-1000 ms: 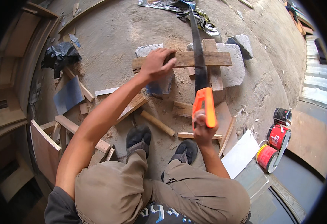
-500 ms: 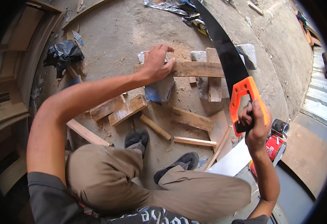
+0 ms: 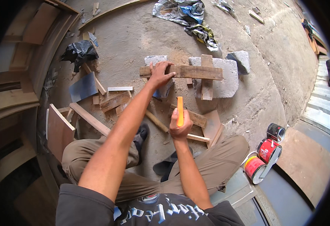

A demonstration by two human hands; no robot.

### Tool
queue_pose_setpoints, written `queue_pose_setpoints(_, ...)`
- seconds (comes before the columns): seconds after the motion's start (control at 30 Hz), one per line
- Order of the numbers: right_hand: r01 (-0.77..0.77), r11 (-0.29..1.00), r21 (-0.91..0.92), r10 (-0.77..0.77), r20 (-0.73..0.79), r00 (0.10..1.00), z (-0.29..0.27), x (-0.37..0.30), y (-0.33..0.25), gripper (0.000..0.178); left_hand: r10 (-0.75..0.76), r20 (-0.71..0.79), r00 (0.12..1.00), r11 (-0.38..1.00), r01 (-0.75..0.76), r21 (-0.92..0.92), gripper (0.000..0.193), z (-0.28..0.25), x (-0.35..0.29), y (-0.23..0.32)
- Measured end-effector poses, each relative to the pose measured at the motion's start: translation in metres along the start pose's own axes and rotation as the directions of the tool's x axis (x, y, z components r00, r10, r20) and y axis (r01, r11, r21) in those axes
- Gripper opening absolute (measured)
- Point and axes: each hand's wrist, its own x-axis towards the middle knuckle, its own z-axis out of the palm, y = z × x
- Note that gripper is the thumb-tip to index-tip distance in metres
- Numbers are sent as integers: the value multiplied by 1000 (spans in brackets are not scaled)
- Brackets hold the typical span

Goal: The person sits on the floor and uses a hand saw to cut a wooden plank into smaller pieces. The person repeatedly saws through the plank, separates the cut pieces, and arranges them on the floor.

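Note:
A weathered wooden plank (image 3: 197, 71) lies crosswise over two pale concrete blocks, the left one (image 3: 155, 59) and the larger right one (image 3: 227, 81). At its right part it rests across a shorter wooden piece (image 3: 207, 90) lying on the right block. My left hand (image 3: 159, 74) grips the plank near its left end, fingers over the far edge and thumb along the near side. Closer to me, my right hand (image 3: 181, 127) is closed around the orange handle of a handsaw (image 3: 180, 107). The saw is turned edge-on, so its blade can hardly be made out.
Wood offcuts (image 3: 116, 101) and a round wooden stick (image 3: 156, 121) lie around my feet. Paint cans (image 3: 268, 150) stand at the right. Crumpled plastic sheeting (image 3: 195, 22) and a black plastic bag (image 3: 80, 52) are on the ground farther off. Wooden frames (image 3: 12, 98) line the left side.
My right hand has brought the saw down and left, from raised beside the plank's right end to in front of the plank, turning it edge-on. My left hand stays on the plank.

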Motion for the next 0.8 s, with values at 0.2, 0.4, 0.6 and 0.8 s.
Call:
queue_pose_setpoints(0.2, 20, 999, 36, -21, 13, 1000, 11, -10, 3, 32, -3, -106, 994, 997, 11, 74, 55, 10, -2, -1)
queue_pose_setpoints(0.4, 50, 999, 9, -51, 58, 997, 2, -9, 20, 32, -16, -69, 997, 999, 19, 50, 56, 10, -1, 0)
queue_pose_setpoints(0.6, 65, 998, -10, -65, 6, 998, 9, -17, 14, 33, -33, -74, 997, 998, 36, 44, 57, 9, 0, 5)
queue_pose_setpoints(0.8, 43, 997, -69, -43, 4, 999, 11, -21, 11, 34, -31, -86, 996, 997, 37, 62, 59, 11, 1, 4)
